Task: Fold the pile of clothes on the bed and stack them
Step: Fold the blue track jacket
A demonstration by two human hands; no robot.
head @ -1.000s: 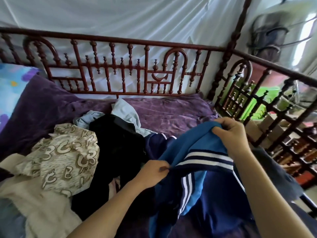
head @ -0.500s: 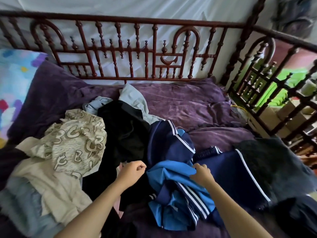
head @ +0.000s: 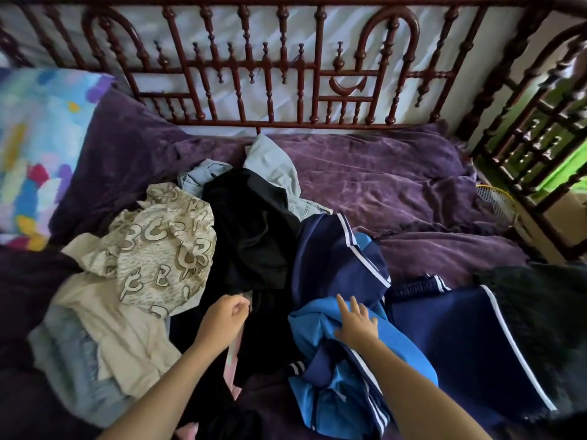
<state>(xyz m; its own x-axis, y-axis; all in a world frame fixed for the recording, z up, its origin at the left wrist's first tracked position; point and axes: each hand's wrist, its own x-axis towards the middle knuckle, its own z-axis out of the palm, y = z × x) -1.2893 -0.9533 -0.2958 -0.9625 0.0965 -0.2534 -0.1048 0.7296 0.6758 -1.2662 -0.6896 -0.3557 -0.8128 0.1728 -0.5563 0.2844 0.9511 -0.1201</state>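
A loose pile of clothes lies on the purple bed cover. A blue and navy jacket with white stripes lies crumpled at the front centre. My right hand rests flat on it with fingers spread, holding nothing. My left hand hovers loosely curled over a black garment and grips nothing. A beige patterned shirt lies to the left over cream and pale blue cloth. A folded navy piece with a white stripe lies flat at the right.
A carved dark red wooden rail runs along the back and the right side of the bed. A colourful pillow sits at the far left. A dark furry cloth lies at the right edge. Bare purple cover stretches behind the pile.
Both hands lowered the blue jacket from the air onto the bed and let it go. My right hand opened flat on it; my left hand moved away to the left.
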